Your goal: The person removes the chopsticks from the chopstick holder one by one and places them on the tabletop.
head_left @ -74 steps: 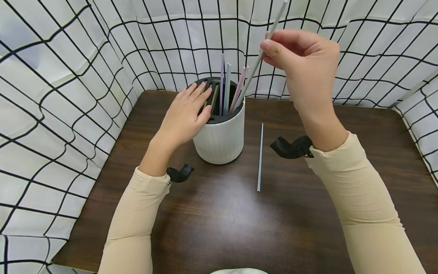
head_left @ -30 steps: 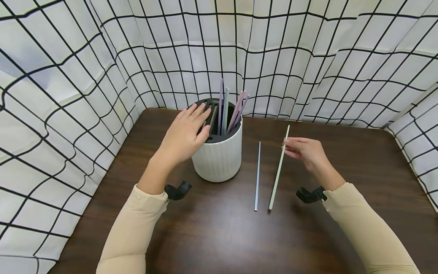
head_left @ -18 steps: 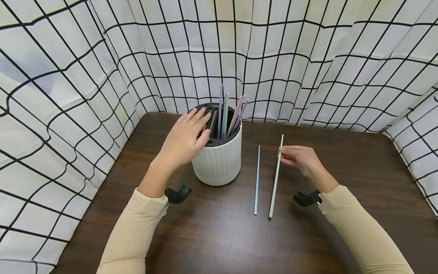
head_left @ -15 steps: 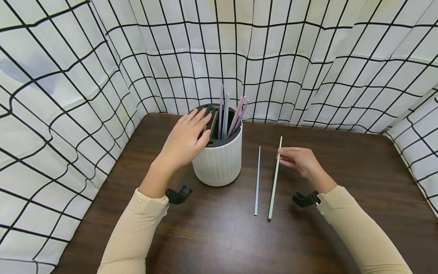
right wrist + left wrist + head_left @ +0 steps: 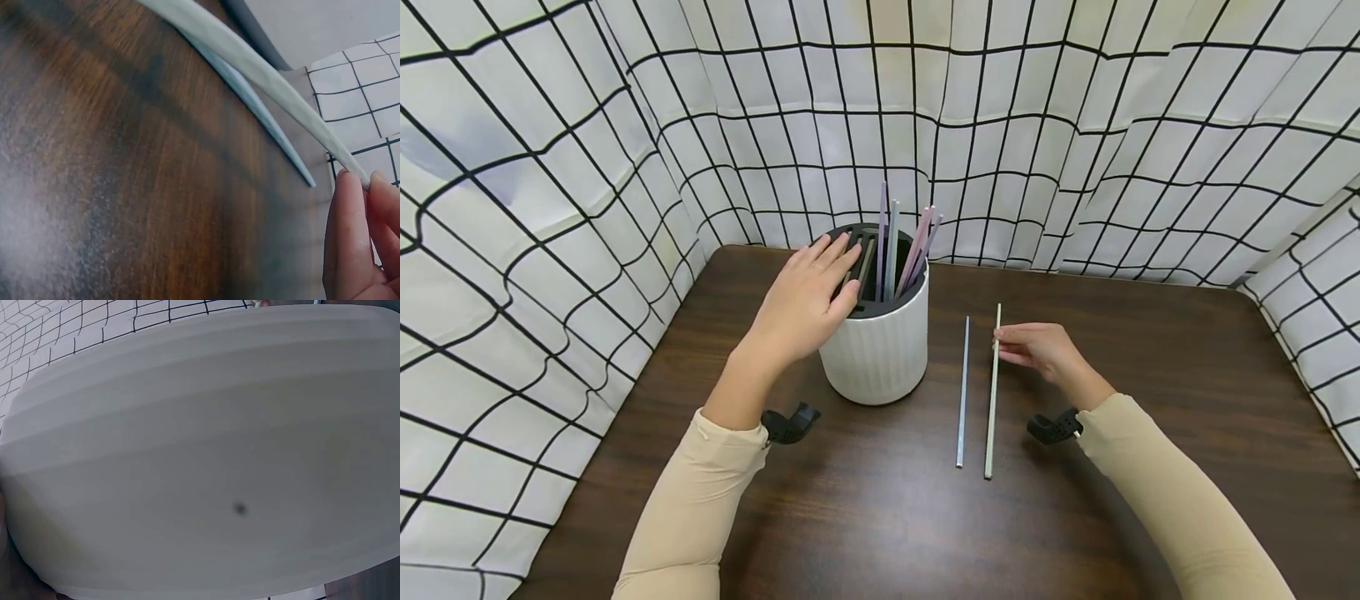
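My right hand (image 5: 1037, 350) pinches a pale green chopstick (image 5: 992, 408) near its far, thinner end, between thumb and fingers. In the right wrist view that chopstick (image 5: 269, 81) slants across, close over the table. A light blue chopstick (image 5: 962, 392) lies on the table just to its left, nearly parallel. My left hand (image 5: 805, 300) rests with spread, straight fingers on the black slotted top (image 5: 880, 308) of a white ribbed utensil holder (image 5: 880, 367). Purple, blue and pink chopsticks (image 5: 917, 250) stand in the holder's open compartment. The holder's wall (image 5: 206, 456) fills the left wrist view.
The dark wooden table (image 5: 865, 517) carries the holder and the chopsticks. A white curtain with a black grid (image 5: 1000, 142) encloses the back and sides of the table. Each wrist wears a black camera mount (image 5: 1052, 427).
My right hand has drawn the green chopstick from the holder, lowered it over the table, and shifted it left toward the blue one. My left hand stays on the holder.
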